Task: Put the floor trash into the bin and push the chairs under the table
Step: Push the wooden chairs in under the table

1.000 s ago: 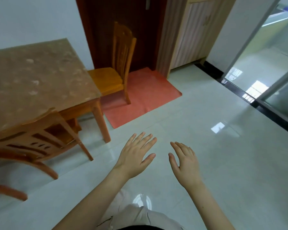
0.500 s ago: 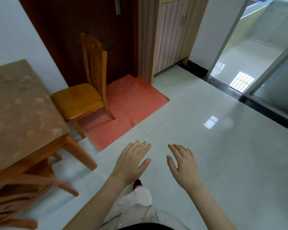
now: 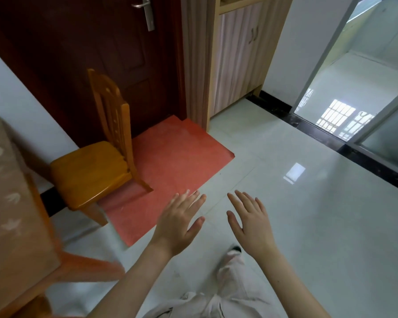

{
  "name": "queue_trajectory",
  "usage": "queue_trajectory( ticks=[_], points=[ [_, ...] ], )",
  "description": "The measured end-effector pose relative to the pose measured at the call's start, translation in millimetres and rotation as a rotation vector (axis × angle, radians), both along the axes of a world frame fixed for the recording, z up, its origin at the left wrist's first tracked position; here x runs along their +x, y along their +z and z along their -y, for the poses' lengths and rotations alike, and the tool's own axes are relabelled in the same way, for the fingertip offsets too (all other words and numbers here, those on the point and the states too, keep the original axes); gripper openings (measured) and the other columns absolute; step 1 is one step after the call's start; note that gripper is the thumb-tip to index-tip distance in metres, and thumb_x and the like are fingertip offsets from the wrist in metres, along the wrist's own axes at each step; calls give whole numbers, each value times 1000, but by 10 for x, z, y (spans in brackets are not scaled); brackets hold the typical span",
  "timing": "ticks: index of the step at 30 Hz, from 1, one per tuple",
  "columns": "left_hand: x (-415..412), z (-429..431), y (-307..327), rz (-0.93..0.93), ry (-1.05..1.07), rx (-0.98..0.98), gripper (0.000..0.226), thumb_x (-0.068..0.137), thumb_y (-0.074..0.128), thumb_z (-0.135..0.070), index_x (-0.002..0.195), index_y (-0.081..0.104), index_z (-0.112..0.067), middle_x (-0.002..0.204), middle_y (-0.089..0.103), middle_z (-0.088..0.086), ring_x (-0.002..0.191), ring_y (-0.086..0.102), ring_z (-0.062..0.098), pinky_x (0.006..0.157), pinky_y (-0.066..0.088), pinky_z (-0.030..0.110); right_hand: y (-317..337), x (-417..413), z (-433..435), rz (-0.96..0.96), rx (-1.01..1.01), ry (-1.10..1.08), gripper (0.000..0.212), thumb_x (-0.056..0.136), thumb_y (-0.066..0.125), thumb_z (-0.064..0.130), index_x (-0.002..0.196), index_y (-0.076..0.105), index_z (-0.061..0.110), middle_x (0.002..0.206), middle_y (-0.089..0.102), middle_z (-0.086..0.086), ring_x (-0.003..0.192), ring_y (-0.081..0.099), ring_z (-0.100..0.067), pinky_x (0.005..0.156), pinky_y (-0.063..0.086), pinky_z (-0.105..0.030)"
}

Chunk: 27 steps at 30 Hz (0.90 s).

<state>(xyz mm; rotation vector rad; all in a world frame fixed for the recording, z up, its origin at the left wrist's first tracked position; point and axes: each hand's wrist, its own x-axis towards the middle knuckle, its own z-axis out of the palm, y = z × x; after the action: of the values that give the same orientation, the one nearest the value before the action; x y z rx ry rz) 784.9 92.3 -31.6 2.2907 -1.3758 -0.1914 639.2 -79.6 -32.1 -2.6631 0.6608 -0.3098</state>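
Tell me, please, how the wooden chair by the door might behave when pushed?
The chair looks solid wood, probably stiff and fairly heavy. Its rear leg stands on the red mat, which may bunch. Pushed high, it could tip.

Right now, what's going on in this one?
A person holds the left hand and right hand out over the tiled floor, both open and empty. A wooden chair stands beside the table, its seat not tucked under, partly on a red mat before a dark door. No trash or bin shows.
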Motion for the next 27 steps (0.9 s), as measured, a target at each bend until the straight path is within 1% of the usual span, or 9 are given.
queue_trajectory(
  ticks=[3, 6, 11, 15, 19, 24, 27],
  points=[
    [300, 415, -191, -23, 36, 37, 57, 100, 18, -55, 148, 33, -31, 153, 36, -8, 145, 23, 16, 117, 23, 47, -126, 397, 497, -12, 29, 53, 53, 101, 26, 48, 145, 44, 25, 149, 45, 0, 141, 37, -22, 118, 21, -44],
    [668, 912, -252, -5, 102, 64, 56, 100, 19, -53, 149, 31, -30, 154, 33, -7, 146, 20, 16, 117, 20, 45, -184, 884, 1081, -7, 27, 126, 52, 101, 27, 46, 144, 45, 24, 147, 48, -1, 139, 39, -24, 116, 27, -47],
    [1283, 1753, -4, 57, 255, 54, 54, 101, 27, -47, 151, 27, -28, 155, 30, -7, 146, 17, 15, 120, 9, 36, 36, 1731, 2067, 16, 7, 250, 50, 100, 32, 43, 143, 46, 22, 144, 51, -3, 137, 42, -26, 113, 31, -49],
    [1755, 2242, 199, 79, 382, 28, 54, 100, 29, -46, 150, 29, -27, 154, 31, -7, 146, 19, 15, 120, 7, 34, 189, 2413, 2656, 61, 1, 347, 48, 99, 37, 40, 141, 49, 21, 142, 53, -2, 135, 44, -25, 111, 33, -50],
    [2137, 2421, 187, 53, 494, 43, 54, 100, 26, -48, 150, 30, -28, 154, 33, -6, 145, 21, 15, 120, 11, 37, 114, 3042, 2913, 44, 31, 446, 48, 98, 39, 40, 141, 49, 22, 143, 53, 0, 137, 42, -23, 112, 32, -50],
    [2646, 2402, -20, 22, 620, 95, 54, 100, 25, -49, 149, 31, -27, 153, 35, -5, 144, 24, 16, 120, 15, 39, -112, 3780, 2966, -19, 68, 564, 49, 94, 39, 37, 139, 50, 21, 141, 54, 0, 136, 43, -23, 112, 33, -50],
    [3102, 2370, -137, 13, 681, 109, 55, 100, 24, -51, 150, 30, -28, 154, 34, -5, 144, 24, 15, 120, 15, 39, -198, 4351, 2989, -62, 28, 630, 50, 95, 36, 39, 141, 49, 23, 143, 52, 2, 137, 42, -21, 114, 31, -48]
  ],
)
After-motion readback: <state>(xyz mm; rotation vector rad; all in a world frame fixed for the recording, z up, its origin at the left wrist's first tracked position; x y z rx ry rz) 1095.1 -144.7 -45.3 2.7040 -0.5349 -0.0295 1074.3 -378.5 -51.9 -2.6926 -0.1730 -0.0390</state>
